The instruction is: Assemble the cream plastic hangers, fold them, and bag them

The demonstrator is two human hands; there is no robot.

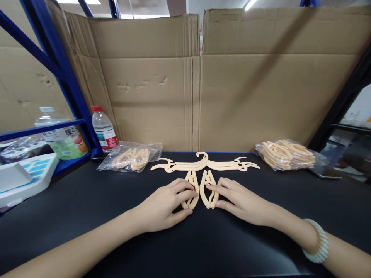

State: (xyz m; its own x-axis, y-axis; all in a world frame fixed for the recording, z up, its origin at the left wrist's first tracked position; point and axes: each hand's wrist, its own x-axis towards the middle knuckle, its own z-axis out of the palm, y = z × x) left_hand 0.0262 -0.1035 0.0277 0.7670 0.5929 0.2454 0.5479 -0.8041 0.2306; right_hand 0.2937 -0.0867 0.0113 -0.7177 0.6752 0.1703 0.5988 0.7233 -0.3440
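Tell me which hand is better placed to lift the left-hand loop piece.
Left, probably. The left hand already has its fingers on the left loop piece, thumb beneath it. The right hand rests on the right loop piece and would have to cross over.

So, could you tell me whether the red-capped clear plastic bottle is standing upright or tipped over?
Upright: the red-capped clear plastic bottle stands on its base, cap uppermost.

The scene is evenly lit from ceiling strip lights (249, 4) overhead. A broad diagonal shadow is cast across the cardboard wall (261, 88). Soft sheen is seen on the desk (87, 200). Strong wide-angle distortion is present at the edges; focus is sharp centrally.
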